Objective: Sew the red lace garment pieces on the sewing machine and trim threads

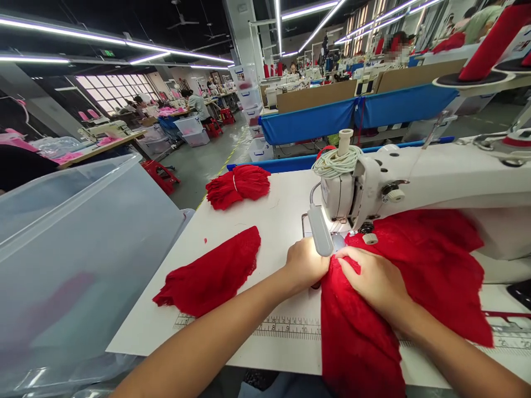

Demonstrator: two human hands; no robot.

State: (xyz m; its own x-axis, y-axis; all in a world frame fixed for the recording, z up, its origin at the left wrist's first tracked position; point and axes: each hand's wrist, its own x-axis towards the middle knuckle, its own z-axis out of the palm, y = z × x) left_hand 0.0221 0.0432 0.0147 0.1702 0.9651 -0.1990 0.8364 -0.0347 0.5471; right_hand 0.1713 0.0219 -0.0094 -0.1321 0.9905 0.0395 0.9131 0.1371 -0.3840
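A large piece of red lace fabric (360, 337) runs from under the sewing machine (448, 171) toward me and hangs over the table's front edge. My left hand (307, 260) is closed at the fabric's left edge, close to the needle area, its fingertips partly behind the grey lamp (320, 231). My right hand (375, 276) pinches the same fabric just right of it, thumb and forefinger together near the presser foot. The needle itself is hidden by the lamp and machine head. More red fabric lies under the machine arm to the right.
Left on the white table (286, 354) lie a folded red fabric piece (211, 271) and a tied red bundle (238, 187). A ruler strip (286, 328) runs along the front. A translucent plastic bin (83, 254) stands left. Red thread cones (493, 44) rise at right; people work behind.
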